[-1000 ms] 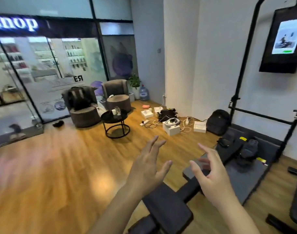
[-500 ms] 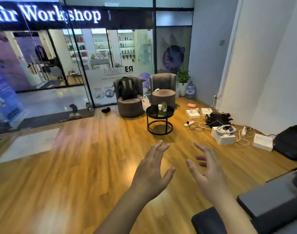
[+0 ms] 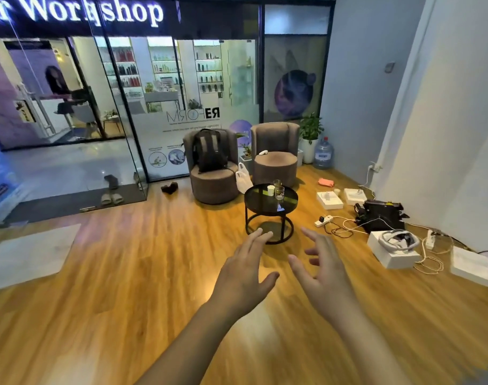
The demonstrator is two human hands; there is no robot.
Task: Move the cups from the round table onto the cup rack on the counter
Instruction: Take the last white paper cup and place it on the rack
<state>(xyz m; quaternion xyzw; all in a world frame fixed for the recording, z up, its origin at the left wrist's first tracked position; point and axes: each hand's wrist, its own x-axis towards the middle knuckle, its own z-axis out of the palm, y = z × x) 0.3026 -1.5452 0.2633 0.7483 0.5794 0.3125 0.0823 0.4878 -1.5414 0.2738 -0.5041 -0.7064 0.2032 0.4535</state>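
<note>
Black and round, the table (image 3: 270, 202) now sits nearer and more central than half a second ago; a second ago it stood far off to the left. Three cups remain on its far side: a white cup (image 3: 271, 190) and two glasses (image 3: 279, 192), close together. Both hands are raised over the wood floor (image 3: 126, 273) (short of the table), as before. Left hand (image 3: 244, 276) and right hand (image 3: 323, 273) have fingers spread and hold nothing. Two armchairs (image 3: 213, 173) stand behind the table. No cup rack shows.
</note>
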